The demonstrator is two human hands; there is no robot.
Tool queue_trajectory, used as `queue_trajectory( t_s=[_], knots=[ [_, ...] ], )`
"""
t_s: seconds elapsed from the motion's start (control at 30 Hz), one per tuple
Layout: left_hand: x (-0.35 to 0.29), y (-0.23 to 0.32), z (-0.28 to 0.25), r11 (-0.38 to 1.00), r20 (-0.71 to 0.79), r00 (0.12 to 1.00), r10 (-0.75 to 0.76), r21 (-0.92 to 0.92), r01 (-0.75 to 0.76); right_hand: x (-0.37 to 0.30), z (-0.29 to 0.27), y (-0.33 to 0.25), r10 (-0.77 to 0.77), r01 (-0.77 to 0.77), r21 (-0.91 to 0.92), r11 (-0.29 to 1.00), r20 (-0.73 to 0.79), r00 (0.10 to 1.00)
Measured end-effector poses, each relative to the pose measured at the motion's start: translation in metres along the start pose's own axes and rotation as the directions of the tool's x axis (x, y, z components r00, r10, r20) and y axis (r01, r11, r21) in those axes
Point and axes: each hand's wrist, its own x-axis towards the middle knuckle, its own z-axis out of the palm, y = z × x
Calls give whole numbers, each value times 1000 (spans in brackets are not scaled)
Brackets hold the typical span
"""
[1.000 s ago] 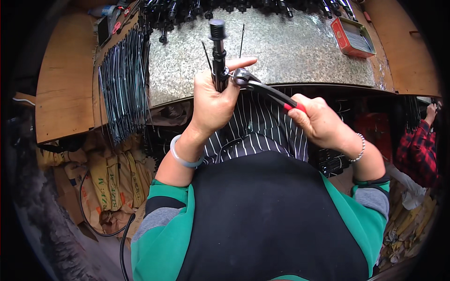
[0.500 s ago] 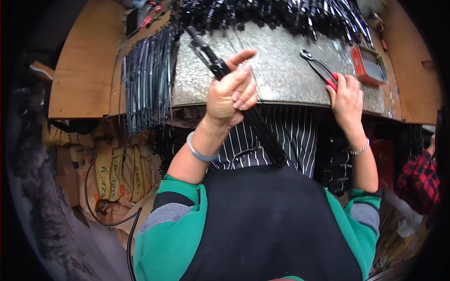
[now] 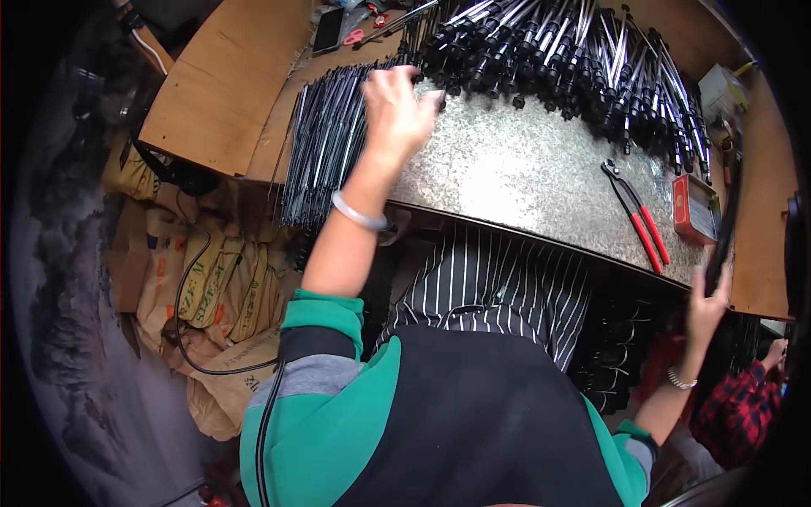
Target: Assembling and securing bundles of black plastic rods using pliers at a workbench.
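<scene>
My left hand [image 3: 395, 114] is over the upper right end of a stack of thin dark metal strips [image 3: 329, 139]. Its thumb stands apart from the bent fingers, and nothing shows in it. At the right edge of the bench my right hand [image 3: 706, 306] is closed round a long black rod-like piece [image 3: 728, 224], which looks like a folded umbrella frame and is blurred by motion. Red-handled pliers [image 3: 639, 215] lie on the speckled benchtop [image 3: 507, 169], free of both hands.
A large pile of black-and-silver rods [image 3: 557, 51] covers the back of the bench. A small red box [image 3: 694, 209] stands at the right. Pink-handled scissors [image 3: 355, 36] and a phone [image 3: 329, 30] lie at the back left. Another person's plaid sleeve [image 3: 743, 410] shows at lower right.
The black piece has passed from my left hand to my right and moved to the far right. My right hand has let go of the pliers. My left hand has moved to the strips.
</scene>
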Motion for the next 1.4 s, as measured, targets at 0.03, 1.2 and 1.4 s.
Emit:
queue_trajectory(
  t_s=[0.03,1.2,1.4],
  knots=[
    [12,-23,11,995,48,998,-50,86,46,3,-13,57,69,-67,-123,990,9,998],
    [36,43,-91,826,-475,878,-60,-517,-223,16,25,-82,-60,61,-20,998,69,996],
    [0,136,-38,237,-505,856,110,-823,-516,72,26,-195,-285,190,699,690,21,958]
  ],
)
